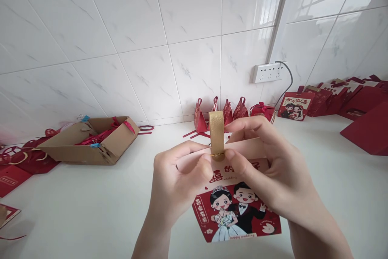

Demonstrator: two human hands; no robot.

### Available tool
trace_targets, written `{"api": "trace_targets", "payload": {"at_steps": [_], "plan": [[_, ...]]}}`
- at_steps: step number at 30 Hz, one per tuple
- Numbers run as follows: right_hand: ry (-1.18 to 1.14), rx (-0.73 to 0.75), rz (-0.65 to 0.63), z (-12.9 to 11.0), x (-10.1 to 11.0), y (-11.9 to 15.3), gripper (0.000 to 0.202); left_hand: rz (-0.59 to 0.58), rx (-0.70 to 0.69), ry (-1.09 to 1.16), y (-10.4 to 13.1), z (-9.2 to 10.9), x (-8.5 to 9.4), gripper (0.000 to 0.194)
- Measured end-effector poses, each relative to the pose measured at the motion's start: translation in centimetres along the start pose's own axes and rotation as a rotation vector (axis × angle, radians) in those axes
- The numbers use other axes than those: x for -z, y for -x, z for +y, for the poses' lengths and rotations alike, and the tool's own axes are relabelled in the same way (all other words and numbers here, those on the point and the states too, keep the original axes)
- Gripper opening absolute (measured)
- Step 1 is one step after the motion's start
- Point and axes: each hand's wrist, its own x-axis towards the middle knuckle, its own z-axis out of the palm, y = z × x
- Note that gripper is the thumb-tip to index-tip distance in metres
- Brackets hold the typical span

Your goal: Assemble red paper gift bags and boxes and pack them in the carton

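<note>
A red and cream wedding gift box (pixel 236 226) with a cartoon couple printed on its front is held up in front of me. From its top edge rises a looped gold strap (pixel 216 131), with a thin gold cord or wire across its base. My left hand (pixel 177 182) grips the upper left of the box, its thumb beside the strap's base. On the other side my right hand (pixel 269 170) pinches the top edge, thumb against the strap's base and index finger near the loop. Part of both hands' fingers is hidden behind the box.
Left on the white table (pixel 91 214) stands an open cardboard box (pixel 87 154) with red ribbons inside. Red bags (pixel 33 150) lie beyond it. Small red pyramid boxes (pixel 200 121) line the tiled wall. More red gift boxes (pixel 366 123) stand right, below a socket strip (pixel 268 73).
</note>
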Motion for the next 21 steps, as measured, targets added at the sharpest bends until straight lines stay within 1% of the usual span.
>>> {"api": "trace_targets", "payload": {"at_steps": [5, 13, 18, 21], "plan": [[0.034, 0.020, 0.013, 0.09, -0.01, -0.08, 0.022, 0.000, -0.033, 0.002, 0.01, -0.18, -0.08, 0.016], [-0.039, 0.011, 0.020, 0.21, -0.23, -0.14, 0.020, -0.033, -0.101, 0.010, -0.17, -0.49, 0.06, 0.015], [-0.050, -0.002, 0.037, 0.22, -0.26, -0.12, 0.017, -0.106, -0.088, 0.056, -0.28, -0.46, 0.14, 0.012], [-0.015, 0.005, 0.047, 0.28, -0.25, -0.14, 0.016, -0.110, -0.072, 0.068, -0.27, -0.44, 0.07, 0.011]]}}
